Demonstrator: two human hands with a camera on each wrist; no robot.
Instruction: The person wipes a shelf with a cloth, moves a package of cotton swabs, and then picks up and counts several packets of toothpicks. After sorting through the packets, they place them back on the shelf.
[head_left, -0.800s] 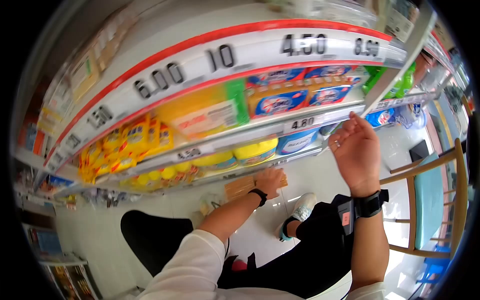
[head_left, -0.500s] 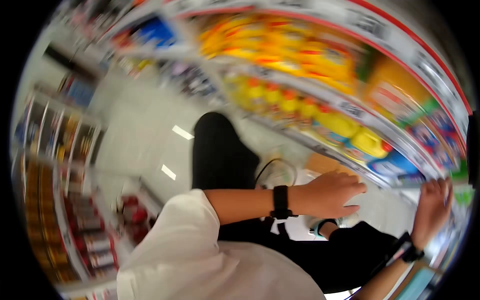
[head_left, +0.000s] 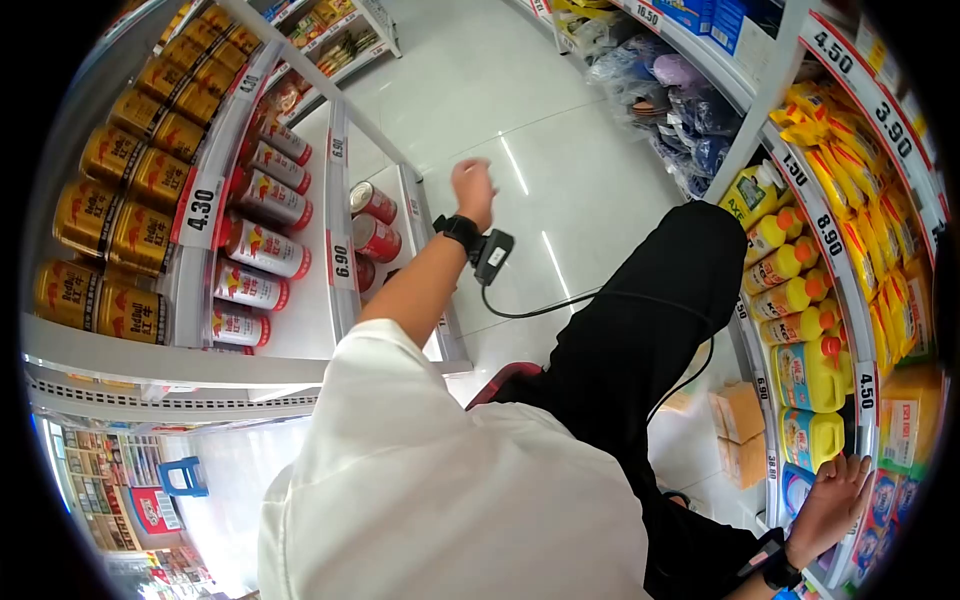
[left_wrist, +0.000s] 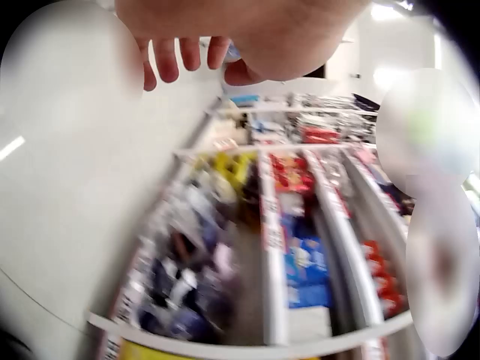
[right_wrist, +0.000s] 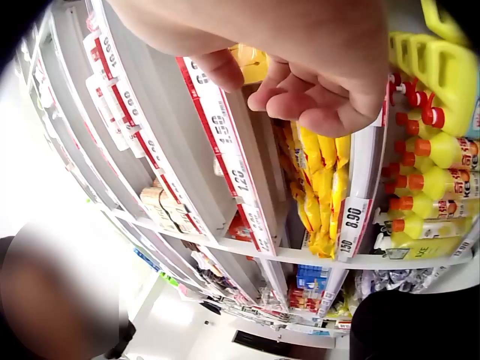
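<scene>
My left hand (head_left: 473, 190) hangs in the air over the aisle floor beside the shelf of cans, holding nothing. Its fingers (left_wrist: 170, 61) hang loosely bent in the left wrist view. On the other side, my right hand (head_left: 830, 505) is at the price rail (head_left: 862, 440) of the shelf with cleaning goods, its bent fingers at the rail's edge; whether they touch it is unclear. In the right wrist view, those fingers (right_wrist: 292, 105) show in front of yellow packets (right_wrist: 322, 187), with nothing visible in them.
Gold cans (head_left: 140, 235) and white-and-red cans (head_left: 265, 245) fill the left shelving. Yellow bottles (head_left: 808, 375) stand low on the right, near cardboard boxes (head_left: 740, 430) on the floor. A black cable (head_left: 600, 294) runs from the left wrist across the leg. A blue stool (head_left: 183, 477) stands behind.
The head view has swung left, bringing the can shelving close. My left hand has moved from above the floor boxes to the can side; my right hand stays by the cleaning shelf.
</scene>
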